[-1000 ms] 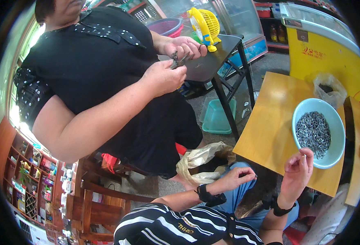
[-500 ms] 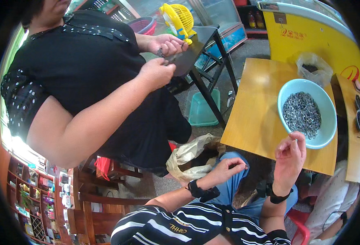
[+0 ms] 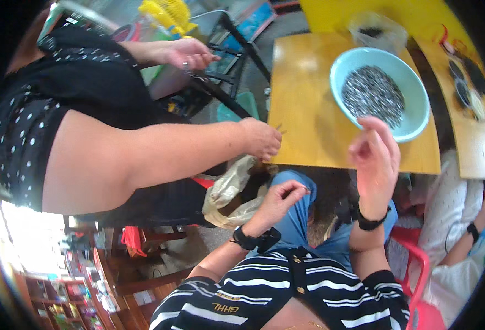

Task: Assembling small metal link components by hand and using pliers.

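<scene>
My left hand (image 3: 282,199) is over my jeans-clad knee. Its thumb and fingers pinch together, with a tiny thing at the tips too small to name. My right hand (image 3: 377,159) is raised at the near rim of a light blue bowl (image 3: 418,118), palm turned left. Its fingers are bent and blurred, with a gap between them and nothing visible inside. Many small silvery metal rings or links (image 3: 373,94) lie heaped in the bowl.
The bowl stands on a yellow wooden table (image 3: 303,104). A clear plastic bag (image 3: 379,33) is behind it. A beige bag (image 3: 226,201) stands open left of my knee. At the left, a co-worker's hand (image 3: 261,140) reaches to the table edge, holding a thin pointed thing.
The view has shifted, so the table and bowl sit higher and further left. The co-worker's hands have parted, one coming to the table edge. My right hand is further up along the bowl's near rim.
</scene>
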### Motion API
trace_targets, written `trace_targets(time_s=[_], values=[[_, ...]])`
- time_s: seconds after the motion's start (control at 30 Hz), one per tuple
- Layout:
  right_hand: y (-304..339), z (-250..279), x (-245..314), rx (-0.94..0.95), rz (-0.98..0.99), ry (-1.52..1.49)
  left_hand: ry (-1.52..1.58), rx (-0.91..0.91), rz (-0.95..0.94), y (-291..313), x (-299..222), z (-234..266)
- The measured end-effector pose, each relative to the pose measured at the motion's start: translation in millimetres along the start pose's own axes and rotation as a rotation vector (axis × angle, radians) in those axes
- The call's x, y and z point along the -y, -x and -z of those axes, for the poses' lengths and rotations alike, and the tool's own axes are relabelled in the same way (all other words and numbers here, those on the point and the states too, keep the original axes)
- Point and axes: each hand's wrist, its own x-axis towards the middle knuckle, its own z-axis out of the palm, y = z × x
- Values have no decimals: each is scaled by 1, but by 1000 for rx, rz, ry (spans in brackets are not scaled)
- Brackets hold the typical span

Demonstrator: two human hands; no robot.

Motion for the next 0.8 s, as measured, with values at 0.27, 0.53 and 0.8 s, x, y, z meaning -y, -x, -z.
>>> trace_targets(time_s=[0.27,0.53,0.8], values=[[-44,43,-12,151,-58,-24,18,3,52,-2,1,1],[-42,39,-14,111,-45,38,20,-10,12,-1,6,0],[-31,19,-56,317,-31,388,209,-260,56,-14,-11,6]])
